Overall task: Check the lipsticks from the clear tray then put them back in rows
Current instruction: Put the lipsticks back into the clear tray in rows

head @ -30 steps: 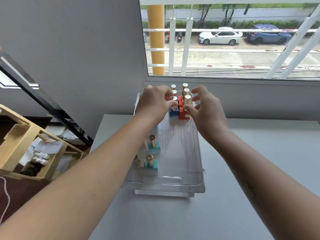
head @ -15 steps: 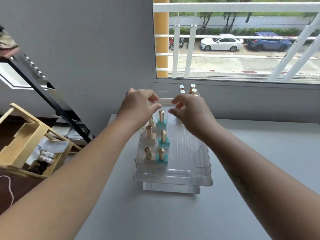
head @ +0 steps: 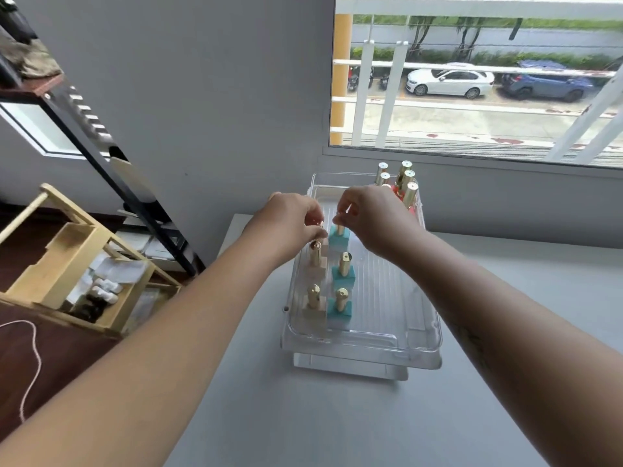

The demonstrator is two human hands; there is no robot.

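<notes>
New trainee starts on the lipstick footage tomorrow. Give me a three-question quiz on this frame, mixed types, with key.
1. True or false: the lipsticks in the clear tray lie flat on their sides.
2. Multiple choice: the right hand pinches the top of a lipstick whose base is A) red B) teal C) black.
3. Fill in: the near lipsticks stand in ___ columns, pale bases on the left.

Key
1. False: they stand upright, gold caps up.
2. B. The left hand works at the pale-based lipstick beside it, mostly hidden.
3. Two; a further cluster stands at the far right corner.
</notes>
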